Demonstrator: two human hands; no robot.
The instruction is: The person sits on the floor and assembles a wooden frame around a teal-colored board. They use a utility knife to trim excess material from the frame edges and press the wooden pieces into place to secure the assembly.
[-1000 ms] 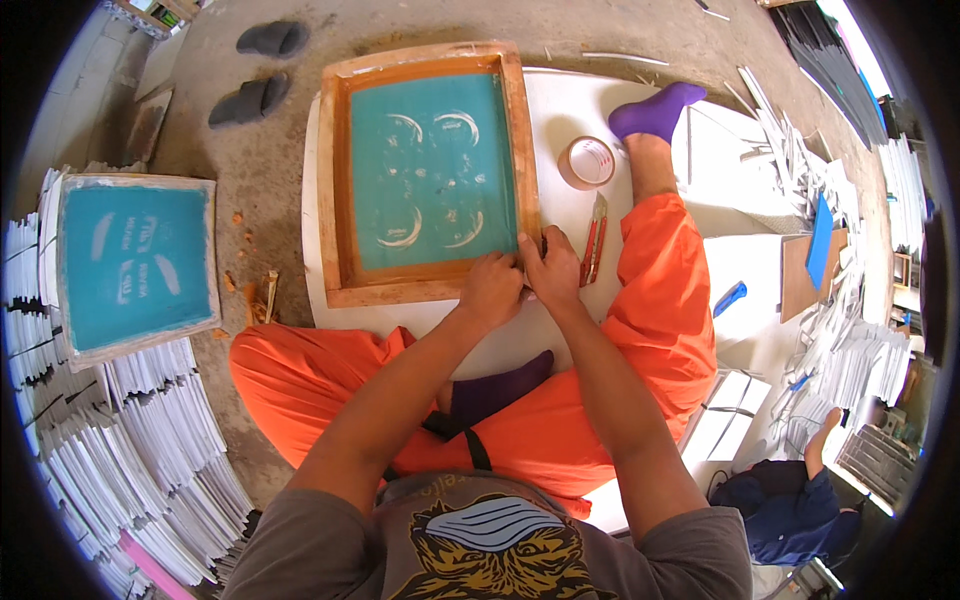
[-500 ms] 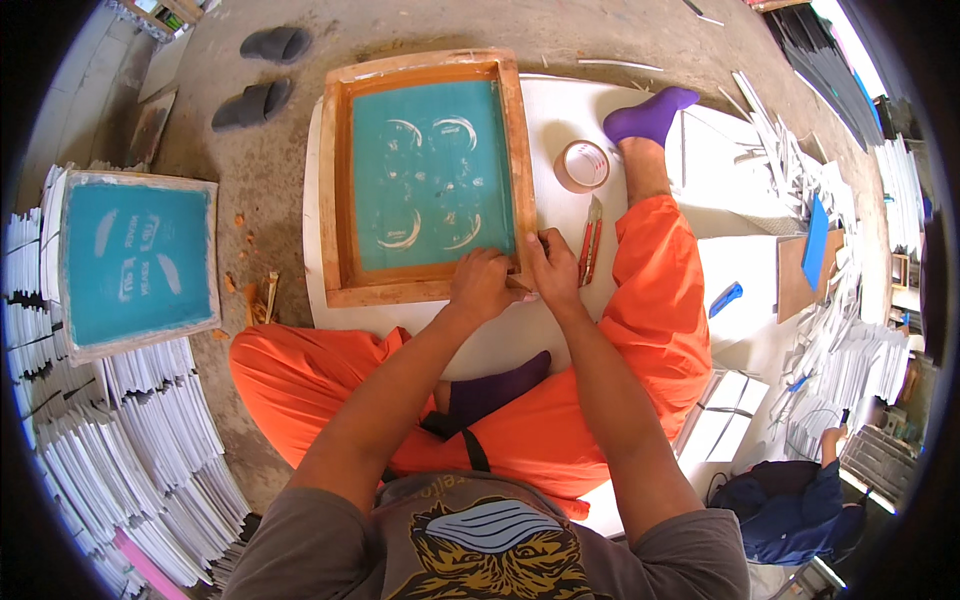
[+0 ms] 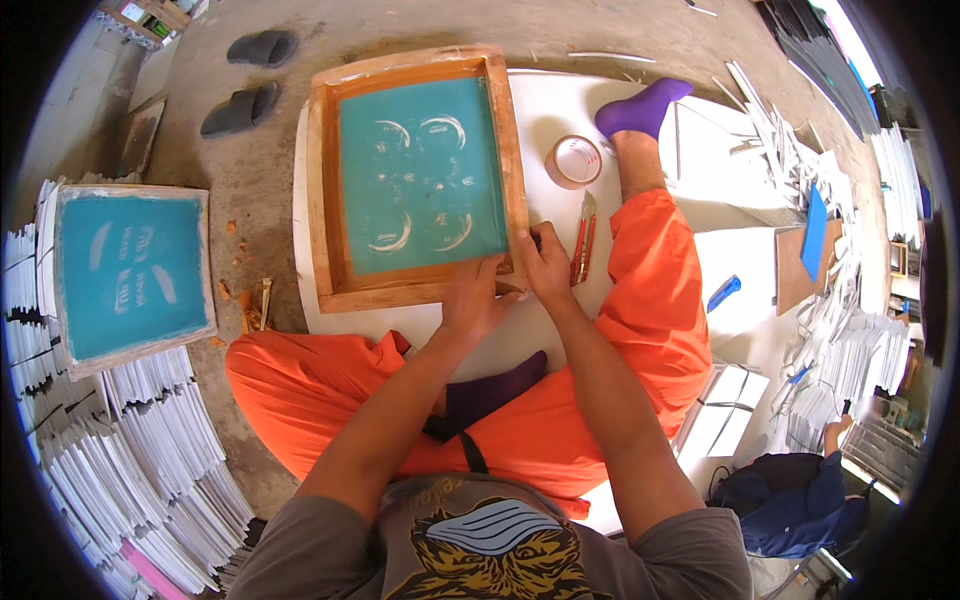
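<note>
A wooden screen-printing frame (image 3: 330, 190) with teal mesh and brown tape along its inner edges lies in front of me on a white board. My left hand (image 3: 474, 300) rests across the near bar close to its right corner, fingers stretched and thumb spread apart. My right hand (image 3: 546, 268) grips the right bar at that same corner, thumb on top; some of its fingers are hidden. Just right of it lies a red utility knife (image 3: 584, 240). Farther off sits a roll of brown packing tape (image 3: 574, 161).
A second teal screen (image 3: 135, 270) leans on stacked white sheets (image 3: 130, 480) at left. A blue cutter (image 3: 724, 293) lies beyond my right knee. White offcuts (image 3: 775, 160) pile up at far right. Black slippers (image 3: 240, 110) are on the floor; another person (image 3: 785, 500) is at lower right.
My left hand has opened out, its thumb now spread from the fingers at the corner. The right hand stays on the right bar. The whole view has shifted slightly.
</note>
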